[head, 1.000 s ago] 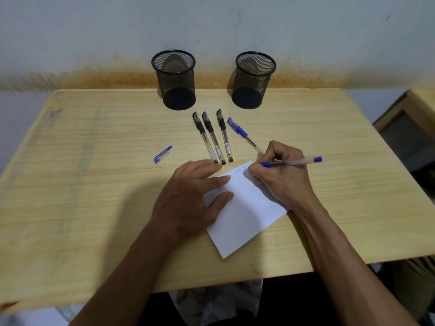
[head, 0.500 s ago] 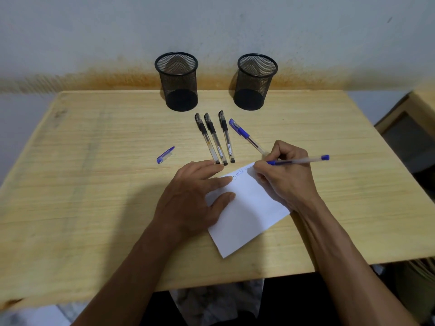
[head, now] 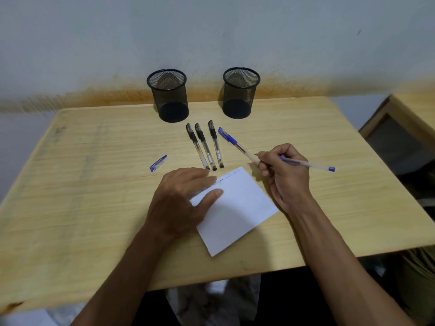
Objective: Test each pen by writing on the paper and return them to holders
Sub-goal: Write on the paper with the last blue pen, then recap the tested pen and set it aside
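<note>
My left hand (head: 181, 198) lies flat on the white paper (head: 237, 212), fingers spread, pinning its left edge. Handwriting runs along the paper's top edge. My right hand (head: 286, 175) grips an uncapped blue pen (head: 308, 164) with its tip lifted off the paper to the right. Three capped black pens (head: 204, 147) lie side by side above the paper, and a capped blue pen (head: 233, 142) lies to their right. A loose blue cap (head: 158, 163) rests left of them. Two black mesh holders (head: 168, 95) (head: 240, 92) stand at the table's back edge; both look empty.
The wooden table (head: 82, 184) reaches a stained wall at the back. A wooden piece of furniture (head: 404, 123) stands beyond the table's right edge. Below the table's near edge, the floor is dim.
My right hand has lifted the blue pen off the paper and moved it up and to the right. The left hand stays on the paper.
</note>
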Action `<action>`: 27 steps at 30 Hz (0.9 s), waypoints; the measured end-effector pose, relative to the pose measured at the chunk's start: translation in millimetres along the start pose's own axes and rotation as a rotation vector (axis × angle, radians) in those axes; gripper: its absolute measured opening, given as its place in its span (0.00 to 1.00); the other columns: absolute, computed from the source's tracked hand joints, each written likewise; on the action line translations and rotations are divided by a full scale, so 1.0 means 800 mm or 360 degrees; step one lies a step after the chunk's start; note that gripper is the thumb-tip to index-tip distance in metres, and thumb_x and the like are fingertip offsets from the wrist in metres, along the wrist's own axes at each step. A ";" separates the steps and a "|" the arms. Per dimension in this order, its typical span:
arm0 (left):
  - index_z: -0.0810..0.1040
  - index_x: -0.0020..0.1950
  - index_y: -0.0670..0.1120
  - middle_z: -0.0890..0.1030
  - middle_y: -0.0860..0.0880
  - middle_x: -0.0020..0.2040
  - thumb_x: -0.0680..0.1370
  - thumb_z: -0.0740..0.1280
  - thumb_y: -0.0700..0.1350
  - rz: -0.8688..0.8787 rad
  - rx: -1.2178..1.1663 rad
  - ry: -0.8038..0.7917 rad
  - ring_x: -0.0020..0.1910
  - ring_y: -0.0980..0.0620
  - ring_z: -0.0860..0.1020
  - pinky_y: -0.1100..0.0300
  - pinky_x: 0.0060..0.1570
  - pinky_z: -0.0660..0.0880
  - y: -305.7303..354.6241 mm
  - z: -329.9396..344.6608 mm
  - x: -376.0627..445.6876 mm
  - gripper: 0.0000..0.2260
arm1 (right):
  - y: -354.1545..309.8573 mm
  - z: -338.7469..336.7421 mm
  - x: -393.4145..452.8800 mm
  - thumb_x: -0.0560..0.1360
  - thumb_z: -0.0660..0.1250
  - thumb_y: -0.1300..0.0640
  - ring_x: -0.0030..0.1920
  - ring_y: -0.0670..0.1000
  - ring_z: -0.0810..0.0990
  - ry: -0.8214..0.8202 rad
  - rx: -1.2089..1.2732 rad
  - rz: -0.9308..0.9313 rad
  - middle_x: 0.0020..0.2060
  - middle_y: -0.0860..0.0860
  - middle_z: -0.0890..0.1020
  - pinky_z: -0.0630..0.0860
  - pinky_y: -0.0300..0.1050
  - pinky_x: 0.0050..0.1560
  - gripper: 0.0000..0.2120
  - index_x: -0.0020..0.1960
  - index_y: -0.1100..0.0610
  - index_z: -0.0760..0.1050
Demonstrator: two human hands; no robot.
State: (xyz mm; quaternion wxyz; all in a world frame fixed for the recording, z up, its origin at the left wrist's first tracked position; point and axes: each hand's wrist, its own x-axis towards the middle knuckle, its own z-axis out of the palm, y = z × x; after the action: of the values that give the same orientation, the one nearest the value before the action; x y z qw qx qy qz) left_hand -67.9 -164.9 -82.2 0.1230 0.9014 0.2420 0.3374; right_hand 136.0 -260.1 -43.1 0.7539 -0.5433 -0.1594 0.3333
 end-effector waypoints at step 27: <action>0.82 0.49 0.45 0.83 0.47 0.45 0.82 0.61 0.45 -0.0993 0.0057 0.0352 0.47 0.45 0.77 0.53 0.50 0.71 -0.004 -0.039 0.012 0.10 | -0.007 -0.022 -0.029 0.76 0.74 0.64 0.44 0.56 0.87 -0.0003 -0.0035 0.0018 0.42 0.56 0.88 0.83 0.48 0.45 0.06 0.52 0.59 0.80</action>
State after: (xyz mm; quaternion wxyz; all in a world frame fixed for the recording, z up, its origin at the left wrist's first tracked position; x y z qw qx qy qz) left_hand -83.6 -155.6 -55.5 0.1777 0.7437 0.5241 0.3751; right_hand 131.3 -289.2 -41.3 0.7457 -0.5522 -0.1607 0.3364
